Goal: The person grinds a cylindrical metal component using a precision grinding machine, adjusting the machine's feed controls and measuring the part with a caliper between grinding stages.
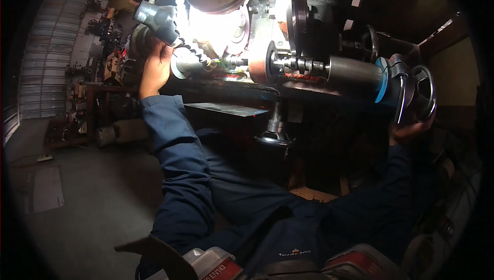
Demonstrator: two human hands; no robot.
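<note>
The lobed metal shaft [303,65] lies level along the front edge of the machine bed, its right end meeting a thick grey cylinder [354,75] and its left part passing through a reddish ring-shaped part [261,64]. If either end is poorly seated, I judge that the shaft could wobble or drop out of line, and too much or too little pressure from the right end would be the likely cause. Just behind it stands a large upright disc [293,12]; should disc or shaft turn, a loose sleeve or a finger between them could be caught. Past the cylinder and its blue ring [383,82], near the bed's right end, the right hand [410,129] is at the lower rim of a handwheel [434,94]; shadow hides whether its fingers close around it. Toward the bed's left end, the left hand [157,71] is raised beside a dark lamp-like head [158,22] and a segmented hose [194,51]; I cannot tell whether it grips anything. A careless knock there could push the hose against the shaft, and the glare could mask a bad fit.
</note>
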